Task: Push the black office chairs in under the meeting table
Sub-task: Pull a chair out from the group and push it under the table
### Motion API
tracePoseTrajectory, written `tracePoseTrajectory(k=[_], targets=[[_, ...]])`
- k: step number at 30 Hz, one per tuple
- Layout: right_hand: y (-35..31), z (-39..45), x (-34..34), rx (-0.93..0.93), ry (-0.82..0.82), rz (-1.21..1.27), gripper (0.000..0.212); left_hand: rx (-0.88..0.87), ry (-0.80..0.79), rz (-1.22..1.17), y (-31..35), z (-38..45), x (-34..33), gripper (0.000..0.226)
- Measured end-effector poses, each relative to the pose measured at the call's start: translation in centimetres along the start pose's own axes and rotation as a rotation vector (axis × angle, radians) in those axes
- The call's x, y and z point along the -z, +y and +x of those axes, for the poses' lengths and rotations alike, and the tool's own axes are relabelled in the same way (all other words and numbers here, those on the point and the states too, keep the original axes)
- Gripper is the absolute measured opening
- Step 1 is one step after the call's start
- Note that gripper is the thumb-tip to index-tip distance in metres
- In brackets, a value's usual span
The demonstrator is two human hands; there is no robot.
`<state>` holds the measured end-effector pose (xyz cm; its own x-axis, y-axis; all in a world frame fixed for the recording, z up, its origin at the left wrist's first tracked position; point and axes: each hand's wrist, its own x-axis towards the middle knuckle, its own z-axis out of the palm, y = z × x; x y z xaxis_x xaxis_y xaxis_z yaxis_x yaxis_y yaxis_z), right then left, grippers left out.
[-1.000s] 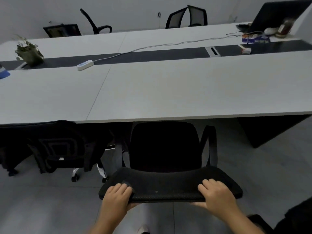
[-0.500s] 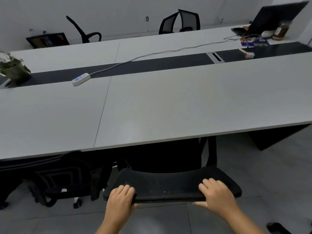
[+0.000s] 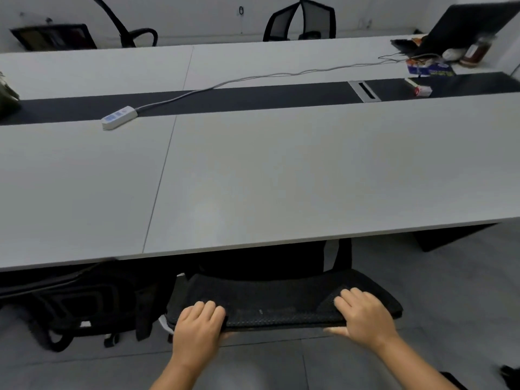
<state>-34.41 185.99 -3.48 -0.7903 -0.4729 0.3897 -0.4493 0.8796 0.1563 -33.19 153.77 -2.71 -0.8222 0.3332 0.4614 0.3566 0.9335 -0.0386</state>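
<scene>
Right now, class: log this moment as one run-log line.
left hand: grips chair backrest | right hand: grips backrest | seat: under meeting table

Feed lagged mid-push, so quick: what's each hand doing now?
Left hand: closed on the chair backrest top edge.
Right hand: closed on the same backrest, fingers over the top.

Dim, even light; soft blur throughout, wide-angle bending at edges.

likely an office: meeting table [image 3: 309, 164], laptop [image 3: 464, 26].
</scene>
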Motion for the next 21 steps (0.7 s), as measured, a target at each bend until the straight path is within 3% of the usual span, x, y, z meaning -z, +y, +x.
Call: tracePoseTrajectory(k=[5, 9, 14, 21], targets=[[3.6, 2.4, -1.4, 0.053, 0.005, 0.007, 0.057, 0.034, -0.002, 0.046, 1.0, 2.6, -1.4, 0.051], [6.1, 3.7, -2.4, 0.048, -0.02, 0.036, 0.071, 0.054, 0.011, 0.09, 1.6, 4.6, -2.4, 0.052], [7.7, 3.7, -3.0, 0.07, 0.013, 0.083, 0.063, 0.024, 0.06, 0.122, 2.5, 5.7, -2.9, 0.051], [6.8, 3.1, -2.4, 0.037, -0.053, 0.115, 0.065, 0.067, -0.005, 0.113, 3.2, 5.2, -2.4, 0.056]])
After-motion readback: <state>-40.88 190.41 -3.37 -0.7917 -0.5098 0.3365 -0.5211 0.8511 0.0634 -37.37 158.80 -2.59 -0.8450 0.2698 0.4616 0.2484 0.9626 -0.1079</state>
